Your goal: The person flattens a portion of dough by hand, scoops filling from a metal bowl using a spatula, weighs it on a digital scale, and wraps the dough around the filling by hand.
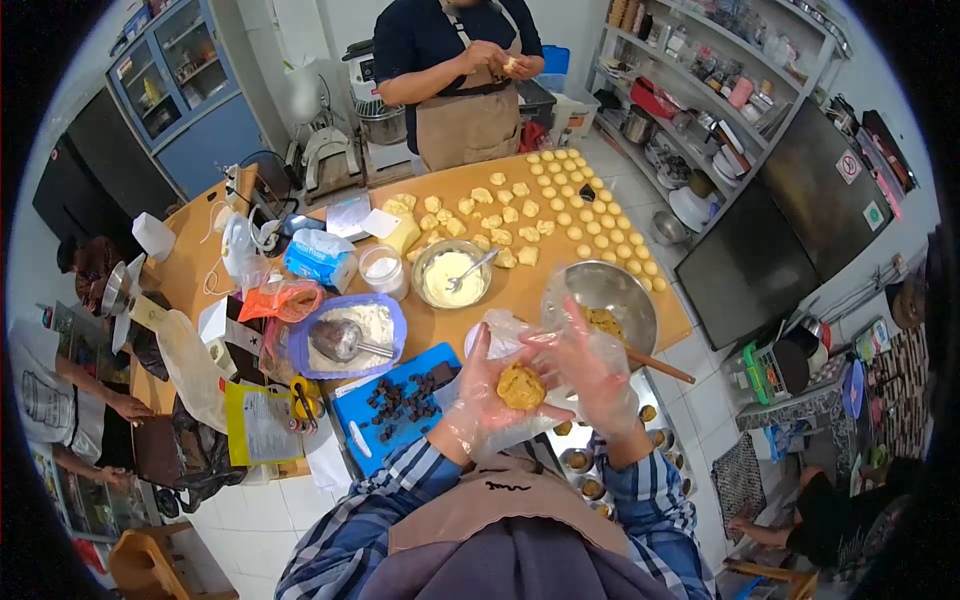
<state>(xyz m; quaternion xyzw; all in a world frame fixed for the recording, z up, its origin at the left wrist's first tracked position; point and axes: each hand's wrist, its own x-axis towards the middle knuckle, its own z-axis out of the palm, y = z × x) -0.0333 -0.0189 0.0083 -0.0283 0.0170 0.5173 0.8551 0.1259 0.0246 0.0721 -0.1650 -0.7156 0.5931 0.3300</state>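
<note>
My left hand [487, 400], in a clear plastic glove, is palm up with its fingers apart, and a flattened ball of golden dough [521, 386] rests on it. Beside it on the right, my right hand [590, 370], also gloved, is raised with its fingers spread and holds nothing. Left of my hands, chopped chocolate [400, 402] lies on a blue board [352, 407]. Behind my right hand stands a metal bowl [640, 305] with yellowish dough and a wooden handle [660, 365]. Below it, a tray of filled molds [577, 460] is partly hidden by my arm.
Dough pieces [480, 195] and rows of round balls [590, 215] cover the table's far side. A bowl of cream [450, 275], a flour tub [395, 345] and packages [320, 258] stand left of centre. A co-worker [465, 110] stands across the table; other people are at both sides.
</note>
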